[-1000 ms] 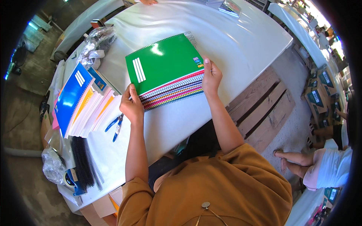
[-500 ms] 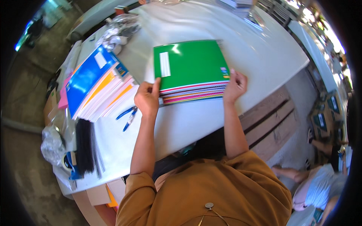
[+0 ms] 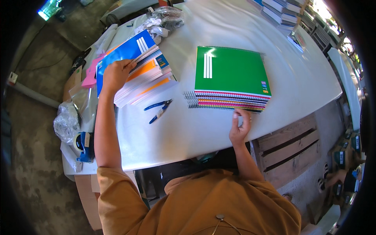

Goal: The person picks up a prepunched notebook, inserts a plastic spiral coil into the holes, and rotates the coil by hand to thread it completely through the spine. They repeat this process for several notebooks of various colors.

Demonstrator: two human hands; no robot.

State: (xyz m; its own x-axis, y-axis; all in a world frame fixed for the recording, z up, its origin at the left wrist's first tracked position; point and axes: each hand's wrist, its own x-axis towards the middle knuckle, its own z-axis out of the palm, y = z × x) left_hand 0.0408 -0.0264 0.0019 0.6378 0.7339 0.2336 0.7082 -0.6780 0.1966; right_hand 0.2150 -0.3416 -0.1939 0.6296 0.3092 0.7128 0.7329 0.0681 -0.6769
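Observation:
My left hand (image 3: 116, 73) is closed at the near edge of a blue-covered book (image 3: 131, 49), pinching it at the top of a leaning pile. White page blocks (image 3: 137, 84) with orange sheets among them lie beneath that cover. On the right, a stack of spiral notebooks with a green cover (image 3: 233, 72) on top rests on the table, wire coils sticking out at its left side. My right hand (image 3: 240, 127), fingers loosely curled and apart, is by the stack's near edge and holds nothing. Blue-handled cutting pliers (image 3: 156, 105) lie between the two piles.
Along the table's left side are a blue tape dispenser (image 3: 84, 147), crumpled clear plastic (image 3: 66, 121) and pink sheets (image 3: 90, 74). More plastic wrap (image 3: 166, 19) lies at the back. Book stacks (image 3: 279, 15) stand far right. A slatted wooden bench (image 3: 290, 145) adjoins the near right edge.
Both hands have let go of the green-topped notebook stack, which now rests on the table. My left hand has moved left to the blue book; my right hand has drawn back toward me.

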